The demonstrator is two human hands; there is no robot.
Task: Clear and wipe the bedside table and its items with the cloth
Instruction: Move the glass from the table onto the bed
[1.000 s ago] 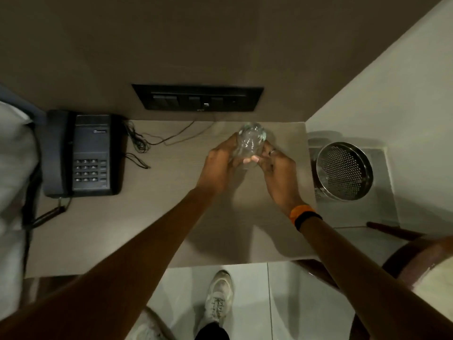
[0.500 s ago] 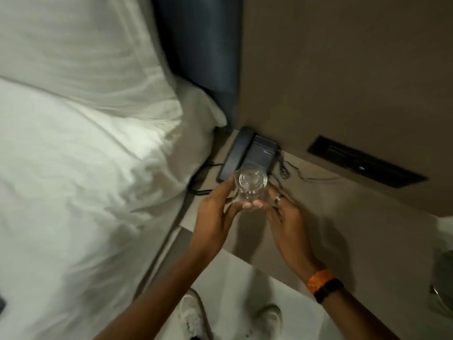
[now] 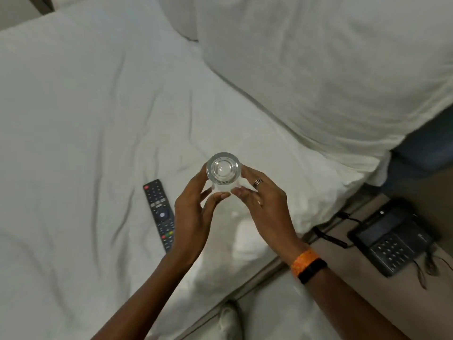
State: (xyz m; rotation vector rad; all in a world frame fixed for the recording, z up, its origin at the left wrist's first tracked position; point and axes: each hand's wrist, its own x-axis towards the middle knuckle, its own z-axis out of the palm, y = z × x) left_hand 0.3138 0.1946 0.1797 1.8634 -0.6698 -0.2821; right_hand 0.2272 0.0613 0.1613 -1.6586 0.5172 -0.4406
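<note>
The grip is shared: the left hand (image 3: 193,212) and the right hand (image 3: 264,204) both hold 1 clear drinking glass (image 3: 223,171), fingers curled around its sides and thumbs nearly meeting at the near side. The glass is seen end-on, its round thick end facing the camera, and it is held in the air above the white bed sheet (image 3: 85,119), not touching it. A ring sits on 1 finger of the right hand, and an orange wristband (image 3: 304,261) with a black band beside it circles the right wrist.

Just left of the left hand, a black remote control (image 3: 158,207) lies flat on the sheet, its lower end hidden behind the left wrist. A large white pillow (image 3: 318,69) fills the upper right of the bed. At the lower right, the bedside surface (image 3: 343,266) carries a black telephone (image 3: 392,236), with its cords trailing toward the bed and off to the right. The surface is well apart from the glass.
</note>
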